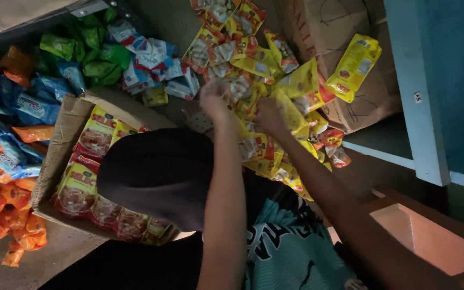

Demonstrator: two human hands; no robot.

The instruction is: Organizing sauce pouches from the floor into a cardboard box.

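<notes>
1. Both hands are up in the hanging strips of yellow-and-red snack packets [275,107]. The strips drape from the top centre of the view down and to the right, so their long axis slants steeply.
2. Left hand [215,102] sits at the left edge of the bunch, fingers curled around packets. It looks clamped on them, though the dim light blurs the fingertips.
3. Right hand [268,115] is deeper in the bunch, just right of the left one, and also closed on packets. Neither is clearly nearer; both touch the strips.
4. Forearms rise side by side from the bottom of the view, the left almost vertical, the right angling in from lower right. Wrists are roughly straight.
5. Cardboard box [63,134] with the same kind of packets lies lower left, well apart from the hands, partly hidden behind a dark cap or cloth [159,174].
6. Blue, green and orange packets are piled further left. A larger carton [345,70] stands behind the strips.
</notes>
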